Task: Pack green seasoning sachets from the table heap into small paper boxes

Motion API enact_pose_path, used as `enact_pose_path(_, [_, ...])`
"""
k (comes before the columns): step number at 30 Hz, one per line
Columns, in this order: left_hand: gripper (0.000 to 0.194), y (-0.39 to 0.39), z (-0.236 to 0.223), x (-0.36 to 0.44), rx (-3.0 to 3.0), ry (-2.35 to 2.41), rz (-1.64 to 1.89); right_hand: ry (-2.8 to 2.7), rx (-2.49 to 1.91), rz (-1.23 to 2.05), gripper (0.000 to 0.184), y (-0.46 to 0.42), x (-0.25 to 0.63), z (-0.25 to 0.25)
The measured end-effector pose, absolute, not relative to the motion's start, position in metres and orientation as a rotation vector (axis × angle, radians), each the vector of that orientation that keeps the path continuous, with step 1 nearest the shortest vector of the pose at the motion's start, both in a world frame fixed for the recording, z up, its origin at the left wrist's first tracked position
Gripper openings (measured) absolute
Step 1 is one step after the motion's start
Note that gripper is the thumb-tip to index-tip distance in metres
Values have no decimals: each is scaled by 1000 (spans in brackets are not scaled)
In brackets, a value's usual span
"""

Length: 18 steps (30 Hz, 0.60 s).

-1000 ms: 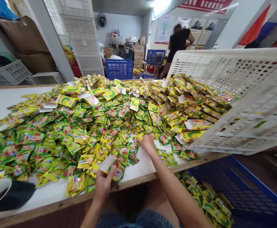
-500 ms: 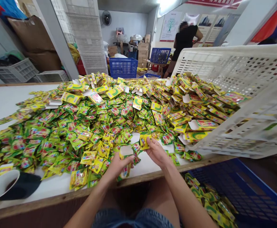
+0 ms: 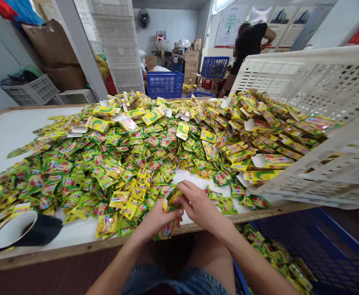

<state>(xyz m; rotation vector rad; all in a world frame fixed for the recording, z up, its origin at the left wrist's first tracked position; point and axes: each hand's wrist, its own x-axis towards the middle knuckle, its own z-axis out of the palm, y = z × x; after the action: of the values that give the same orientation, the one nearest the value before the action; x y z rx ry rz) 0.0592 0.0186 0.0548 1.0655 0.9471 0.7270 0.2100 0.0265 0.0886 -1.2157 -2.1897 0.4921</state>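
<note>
At the near edge of the bench (image 3: 19, 131), the left hand (image 3: 156, 219) grips a small carton (image 3: 168, 229), its long axis running near to far; just right, touching, the right hand (image 3: 199, 207) pinches a sachet (image 3: 173, 196) at the carton's far end.

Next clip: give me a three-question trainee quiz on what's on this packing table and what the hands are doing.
1. True or false: the white perforated plastic crate stands upright on the table.
2. What do the left hand and right hand hold between them?
A. a small yellow-green sachet pack
B. a pair of scissors
C. a roll of tape
3. Fill in: the blue plastic crate below the table's wooden front edge holds more ____.

Key:
1. False; it is tipped on its side, packs spilling out.
2. A
3. Yellow-green packs.
</note>
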Motion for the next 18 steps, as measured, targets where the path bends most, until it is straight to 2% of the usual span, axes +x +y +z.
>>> enact_pose_path(3, [19,20,46,62,1091,948,827,-2315,-1200,429,8,24,206,97])
enact_pose_path(7, [19,27,35,61,1134,918,910,-2167,-1098,578,20,24,208,98])
enact_pose_path(12, [30,32,14,58,1207,917,975,-2130,-1176,384,5,22,209,79])
enact_pose_path(14, [34,33,6,57,1200,918,993,-2164,-1184,338,7,19,207,71])
enact_pose_path(18, [37,34,2,56,1261,890,960,-2192,-1127,512,9,16,209,58])
